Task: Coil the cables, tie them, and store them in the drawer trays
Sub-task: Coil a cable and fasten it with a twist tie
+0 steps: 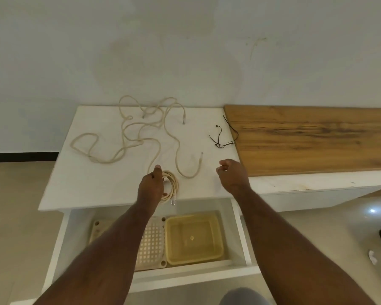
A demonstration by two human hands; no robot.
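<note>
One coil (171,186): clamped in my left grip (151,186), plug hanging toward me.
Loose cable (139,137): trails away beyond it.
Right grip (232,175): loosely curled, holding nothing; ties (223,137) just beyond.

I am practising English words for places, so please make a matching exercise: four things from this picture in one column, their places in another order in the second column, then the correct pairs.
Things:
1. coiled cable
2. black ties
3. yellow tray
4. wooden board

Places:
A. inside the open drawer
B. on the white top, near the board's edge
C. on the bench to the right
D. in the left hand

Pairs: 1-D, 2-B, 3-A, 4-C
</note>
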